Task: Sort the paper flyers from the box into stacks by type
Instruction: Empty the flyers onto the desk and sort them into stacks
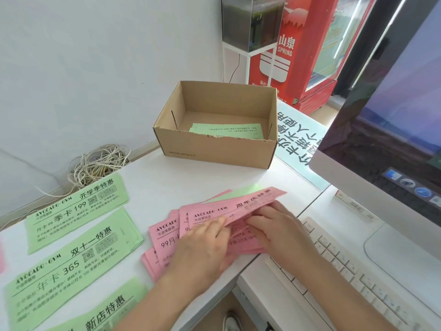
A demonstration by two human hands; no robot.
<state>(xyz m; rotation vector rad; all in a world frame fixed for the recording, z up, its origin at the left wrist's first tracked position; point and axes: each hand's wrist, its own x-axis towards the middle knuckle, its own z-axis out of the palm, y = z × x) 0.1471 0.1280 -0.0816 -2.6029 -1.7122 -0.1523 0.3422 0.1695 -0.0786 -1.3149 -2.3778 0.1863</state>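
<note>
Head: pink flyers point(210, 212), fanned, blk print

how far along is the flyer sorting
Done: three green stacks lie side by side on the left of the desk. In hand: the left hand and right hand hold a fanned bunch of pink flyers, a green sheet showing beneath. Left: that bunch still needs splitting, and at least one green flyer lies in the box.
</note>
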